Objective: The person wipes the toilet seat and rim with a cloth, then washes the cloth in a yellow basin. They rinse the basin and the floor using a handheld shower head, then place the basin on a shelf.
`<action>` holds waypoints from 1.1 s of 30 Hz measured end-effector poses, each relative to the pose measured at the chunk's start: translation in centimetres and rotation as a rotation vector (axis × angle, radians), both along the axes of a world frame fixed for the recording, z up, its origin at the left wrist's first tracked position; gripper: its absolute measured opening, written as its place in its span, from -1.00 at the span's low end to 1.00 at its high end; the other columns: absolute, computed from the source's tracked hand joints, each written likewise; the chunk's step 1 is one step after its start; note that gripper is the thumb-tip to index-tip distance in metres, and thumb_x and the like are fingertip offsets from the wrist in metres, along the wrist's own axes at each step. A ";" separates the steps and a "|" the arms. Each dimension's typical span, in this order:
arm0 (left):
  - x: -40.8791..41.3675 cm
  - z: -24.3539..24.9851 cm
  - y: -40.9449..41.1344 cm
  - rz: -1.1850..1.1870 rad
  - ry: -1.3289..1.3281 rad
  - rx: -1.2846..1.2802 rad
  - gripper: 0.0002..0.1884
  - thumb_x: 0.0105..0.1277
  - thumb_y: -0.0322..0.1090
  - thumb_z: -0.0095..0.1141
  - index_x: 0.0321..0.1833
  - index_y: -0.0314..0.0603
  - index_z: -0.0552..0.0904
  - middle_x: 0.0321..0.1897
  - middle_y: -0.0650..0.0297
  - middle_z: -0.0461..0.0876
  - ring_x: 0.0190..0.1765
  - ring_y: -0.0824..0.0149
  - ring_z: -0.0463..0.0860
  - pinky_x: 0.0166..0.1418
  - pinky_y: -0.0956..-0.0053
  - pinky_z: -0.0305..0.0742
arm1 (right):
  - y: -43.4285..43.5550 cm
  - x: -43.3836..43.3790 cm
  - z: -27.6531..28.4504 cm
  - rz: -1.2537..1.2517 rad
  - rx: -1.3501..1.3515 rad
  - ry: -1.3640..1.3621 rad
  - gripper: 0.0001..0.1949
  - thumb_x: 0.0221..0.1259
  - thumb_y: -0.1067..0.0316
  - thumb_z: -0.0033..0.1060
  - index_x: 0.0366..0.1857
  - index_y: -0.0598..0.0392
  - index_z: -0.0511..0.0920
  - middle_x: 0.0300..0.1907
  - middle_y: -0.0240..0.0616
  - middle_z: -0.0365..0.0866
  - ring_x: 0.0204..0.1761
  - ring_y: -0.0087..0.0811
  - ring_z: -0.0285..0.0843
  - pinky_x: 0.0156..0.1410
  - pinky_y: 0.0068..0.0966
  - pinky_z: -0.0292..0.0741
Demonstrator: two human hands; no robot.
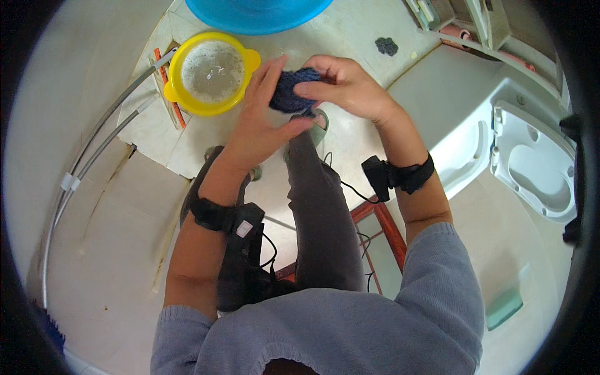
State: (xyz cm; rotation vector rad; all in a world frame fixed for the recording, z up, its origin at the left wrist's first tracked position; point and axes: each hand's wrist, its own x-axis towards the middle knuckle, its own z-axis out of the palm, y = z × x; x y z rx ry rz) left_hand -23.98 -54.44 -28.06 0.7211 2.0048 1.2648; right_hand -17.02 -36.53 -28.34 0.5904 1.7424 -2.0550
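Observation:
A dark blue knitted piece, bunched up, is between my hands above the floor. My right hand grips it from the right, the thumb lying across its front and the fingers behind. My left hand is at its left side with fingers stretched up along the edge and thumb spread below; how firmly it holds is unclear. Left of my hands stands a yellow plastic basin with two tab handles. Cloudy, foamy water fills much of it.
A large blue basin is at the top. A small dark bundle lies on the tiled floor. Grey hoses curve along the left wall. White fixtures stand at right. Cables hang near my legs and wrist straps.

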 end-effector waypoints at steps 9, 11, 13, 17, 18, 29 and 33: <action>-3.0 12.0 0.7 0.060 -0.343 -0.364 -0.57 0.06 -0.21 0.29 -0.05 -0.26 0.51 -0.30 0.13 0.61 -0.27 0.32 0.58 -0.16 0.42 0.46 | 1.3 0.4 10.4 -0.042 0.071 0.012 -0.59 0.07 0.35 0.21 0.04 0.15 0.41 -0.06 -0.11 0.51 0.00 -0.28 0.50 0.13 -0.42 0.42; -3.8 14.0 0.3 -0.001 -0.364 -0.491 -0.61 0.08 -0.13 0.27 -0.15 -0.27 0.55 -0.38 0.14 0.62 -0.31 0.32 0.58 -0.18 0.40 0.45 | -0.3 0.1 13.3 0.055 0.452 0.315 -0.40 -0.04 0.38 0.24 0.19 0.10 0.30 0.15 0.00 0.37 0.22 -0.13 0.33 0.32 -0.29 0.28; -3.8 15.6 -0.4 -0.170 -0.345 -0.425 -0.64 0.11 -0.13 0.22 -0.17 -0.28 0.56 -0.43 0.13 0.62 -0.34 0.28 0.59 -0.19 0.37 0.45 | -1.9 -0.8 16.0 0.302 0.631 0.429 -0.25 -0.14 0.36 0.26 0.28 0.04 0.17 0.26 0.04 0.21 0.36 -0.01 0.05 0.42 -0.17 0.07; -4.0 18.0 -2.5 -0.021 -0.272 -0.342 -0.55 0.20 -0.23 0.12 0.14 -0.21 0.43 -0.11 0.17 0.55 -0.09 0.29 0.54 0.02 0.43 0.41 | -5.1 -1.8 15.8 0.288 0.372 0.142 -0.39 0.00 0.32 0.17 0.23 0.07 0.24 0.07 -0.07 0.41 0.11 -0.13 0.37 0.19 -0.27 0.33; -3.9 17.9 -3.5 0.083 -0.243 -0.250 -0.54 0.22 -0.25 0.09 0.17 -0.21 0.41 -0.06 0.19 0.52 -0.05 0.30 0.52 0.05 0.44 0.40 | -5.9 -2.1 16.1 0.267 0.314 -0.014 -0.42 0.05 0.31 0.14 0.22 0.08 0.26 0.03 -0.11 0.45 0.04 -0.19 0.43 0.13 -0.32 0.37; -6.2 25.6 -7.9 0.325 -0.481 0.199 -0.31 0.41 0.20 -0.63 0.35 -0.21 0.19 0.42 0.15 0.02 0.41 0.18 0.10 0.44 0.22 -0.08 | -14.4 -7.2 24.1 -0.322 -0.490 -0.097 -0.64 0.21 0.22 0.18 0.04 0.11 0.44 -0.09 -0.24 0.55 -0.07 -0.41 0.53 -0.15 -0.39 0.61; -10.2 27.1 -11.5 0.314 -0.979 0.278 -0.43 0.41 0.05 -0.23 0.35 -0.15 0.22 0.13 0.24 0.42 0.21 0.20 0.38 0.24 0.11 0.36 | -12.8 -7.5 27.0 0.058 0.855 0.541 -0.80 0.06 0.29 0.21 -0.22 -0.02 0.48 -0.36 -0.24 0.62 -0.29 -0.17 0.64 -0.35 -0.23 0.56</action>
